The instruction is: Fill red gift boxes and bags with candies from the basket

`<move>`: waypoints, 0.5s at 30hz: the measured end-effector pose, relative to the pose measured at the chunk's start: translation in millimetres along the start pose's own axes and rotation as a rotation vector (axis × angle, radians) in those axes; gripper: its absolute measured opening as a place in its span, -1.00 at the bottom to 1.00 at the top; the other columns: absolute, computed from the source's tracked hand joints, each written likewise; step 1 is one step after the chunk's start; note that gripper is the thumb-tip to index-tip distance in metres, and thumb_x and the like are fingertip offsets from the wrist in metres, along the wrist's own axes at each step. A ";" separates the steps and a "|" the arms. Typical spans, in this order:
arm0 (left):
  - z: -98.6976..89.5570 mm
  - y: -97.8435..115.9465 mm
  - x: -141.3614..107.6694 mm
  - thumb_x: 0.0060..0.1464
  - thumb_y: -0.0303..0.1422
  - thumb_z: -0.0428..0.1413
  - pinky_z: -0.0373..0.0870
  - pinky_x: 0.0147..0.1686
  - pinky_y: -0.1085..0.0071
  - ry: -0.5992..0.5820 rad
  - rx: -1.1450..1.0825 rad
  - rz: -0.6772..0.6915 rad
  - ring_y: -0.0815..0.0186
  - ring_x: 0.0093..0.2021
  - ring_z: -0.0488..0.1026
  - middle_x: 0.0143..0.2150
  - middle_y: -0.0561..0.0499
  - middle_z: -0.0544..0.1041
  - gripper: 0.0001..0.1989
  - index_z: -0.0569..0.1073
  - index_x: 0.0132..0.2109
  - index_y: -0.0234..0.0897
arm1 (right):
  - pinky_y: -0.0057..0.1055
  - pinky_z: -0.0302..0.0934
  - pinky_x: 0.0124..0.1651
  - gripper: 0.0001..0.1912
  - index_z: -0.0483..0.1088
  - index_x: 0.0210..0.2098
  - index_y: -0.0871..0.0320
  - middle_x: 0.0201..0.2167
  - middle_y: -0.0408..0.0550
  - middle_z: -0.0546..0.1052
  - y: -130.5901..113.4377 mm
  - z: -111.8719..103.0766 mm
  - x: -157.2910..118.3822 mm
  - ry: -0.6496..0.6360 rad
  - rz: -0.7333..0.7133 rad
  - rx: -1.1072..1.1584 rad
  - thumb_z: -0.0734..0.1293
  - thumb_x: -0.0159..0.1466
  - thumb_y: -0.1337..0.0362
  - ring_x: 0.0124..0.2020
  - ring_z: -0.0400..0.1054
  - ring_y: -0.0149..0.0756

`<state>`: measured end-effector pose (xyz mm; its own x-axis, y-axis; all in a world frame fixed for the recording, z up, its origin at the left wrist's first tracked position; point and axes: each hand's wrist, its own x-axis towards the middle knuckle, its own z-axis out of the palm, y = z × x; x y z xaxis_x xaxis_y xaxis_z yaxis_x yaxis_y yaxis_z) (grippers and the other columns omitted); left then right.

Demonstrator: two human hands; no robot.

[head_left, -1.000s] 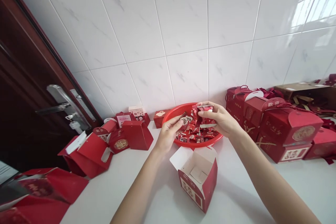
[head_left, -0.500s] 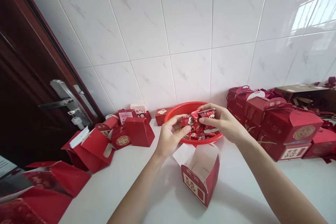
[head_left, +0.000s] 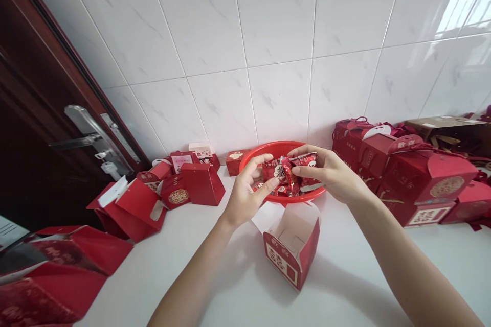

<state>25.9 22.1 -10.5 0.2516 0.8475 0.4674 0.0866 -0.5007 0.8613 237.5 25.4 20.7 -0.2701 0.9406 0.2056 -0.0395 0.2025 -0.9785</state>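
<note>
So I'm looking down at a white counter (head_left: 337,271) with both hands up over a red plastic basket (head_left: 278,149); the left hand (head_left: 247,189) is half open with its fingers curled, and it's pressing against a bunch of wrapped red candies (head_left: 286,171); the right hand (head_left: 330,173) is nearly closed, pinching those candies between thumb and fingers from the other side; the 2 hands are almost touching, and the candies are sitting right above the basket, with more of them lying inside it.

Just near the basket, an open red box (head_left: 293,250) with a white inside is standing upright with its flaps up; on the right, a pile of red gift boxes (head_left: 422,179) with ribbon handles is sitting against the wall, and a brown cardboard carton (head_left: 448,127) is poking out behind them; on the left, some small red boxes (head_left: 201,184) are standing about, and some flattened red boxes (head_left: 57,271) are lying at the near left corner; a dark wooden door (head_left: 38,112) with a metal handle (head_left: 90,135) is standing at far left, beside the white tiled wall (head_left: 280,36).
</note>
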 end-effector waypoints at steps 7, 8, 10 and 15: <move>-1.0 5.9 1.1 0.05 -0.18 0.31 0.55 -0.12 0.26 -0.077 -0.189 -0.093 0.18 -0.18 0.59 -0.20 -0.03 0.62 -0.50 0.32 0.07 -0.15 | -0.36 0.42 -0.33 -0.63 0.46 -0.14 0.14 -0.34 -0.08 0.59 -3.2 -2.1 -2.6 -0.069 -0.052 0.021 0.52 0.10 0.17 -0.43 0.50 -0.30; -1.1 5.6 1.0 0.04 -0.18 0.31 0.55 -0.13 0.25 -0.084 -0.201 -0.099 0.19 -0.19 0.59 -0.21 -0.03 0.62 -0.49 0.32 0.07 -0.15 | -0.37 0.41 -0.34 -0.63 0.46 -0.14 0.14 -0.35 -0.09 0.59 -3.9 -2.2 -2.9 -0.076 -0.047 0.028 0.52 0.10 0.18 -0.43 0.49 -0.31; -0.7 4.1 0.7 0.04 -0.17 0.31 0.54 -0.13 0.26 -0.086 -0.200 -0.095 0.19 -0.19 0.59 -0.20 -0.03 0.61 -0.49 0.32 0.07 -0.15 | -0.37 0.41 -0.35 -0.62 0.46 -0.14 0.13 -0.36 -0.10 0.59 -4.7 -2.3 -3.2 -0.088 -0.033 0.036 0.53 0.09 0.18 -0.44 0.49 -0.31; 1.6 1.3 -0.4 0.08 -0.20 0.29 0.52 -0.10 0.28 -0.045 -0.006 -0.048 0.16 -0.11 0.58 -0.13 -0.05 0.61 -0.52 0.38 0.12 -0.14 | -0.33 0.40 -0.34 -0.64 0.46 -0.13 0.09 -0.36 -0.10 0.59 -1.1 -3.6 -2.2 -0.003 -0.051 -0.114 0.50 0.09 0.18 -0.40 0.49 -0.25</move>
<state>27.5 20.8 -9.9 0.2905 0.8615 0.4164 0.0941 -0.4588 0.8836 241.6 24.1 21.4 -0.2738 0.9274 0.2549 0.0567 0.2801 -0.9583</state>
